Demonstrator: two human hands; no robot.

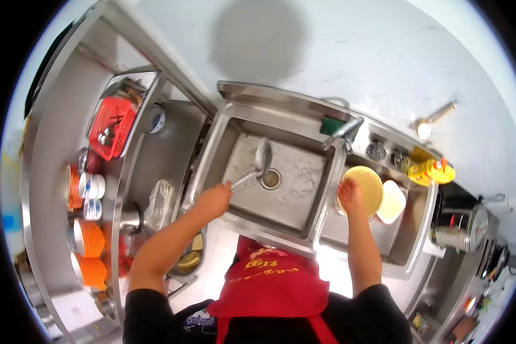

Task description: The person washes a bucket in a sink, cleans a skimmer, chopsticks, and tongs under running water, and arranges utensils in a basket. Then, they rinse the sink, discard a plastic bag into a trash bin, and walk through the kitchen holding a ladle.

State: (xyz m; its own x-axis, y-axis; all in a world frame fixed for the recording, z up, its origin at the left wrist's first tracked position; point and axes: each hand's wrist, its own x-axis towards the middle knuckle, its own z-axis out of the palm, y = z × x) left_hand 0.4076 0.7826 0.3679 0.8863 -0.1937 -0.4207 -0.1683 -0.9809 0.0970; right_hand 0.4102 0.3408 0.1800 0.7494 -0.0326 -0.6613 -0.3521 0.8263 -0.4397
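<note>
My left hand (pixel 214 199) is closed around the handle of a metal slotted spoon (pixel 263 156). The spoon's head is over the left sink basin (pixel 292 198), near the drain (pixel 270 179). My right hand (pixel 350 193) is at the left side of a round yellow tub (pixel 370 189) in the right basin. Its fingers are curled together, and whether they grip the rim or something small is hidden. Beside the tub sits a pale cream container (pixel 391 202).
A faucet (pixel 344 133) rises between the basins, with a green scouring pad (pixel 331 125) behind it. Steel scrubbers (pixel 376 150) and a yellow bottle (pixel 424 171) line the back ledge. Shelves at left hold a red basket (pixel 112 127) and orange bowls (pixel 89 238). A steel pot (pixel 458 228) stands right.
</note>
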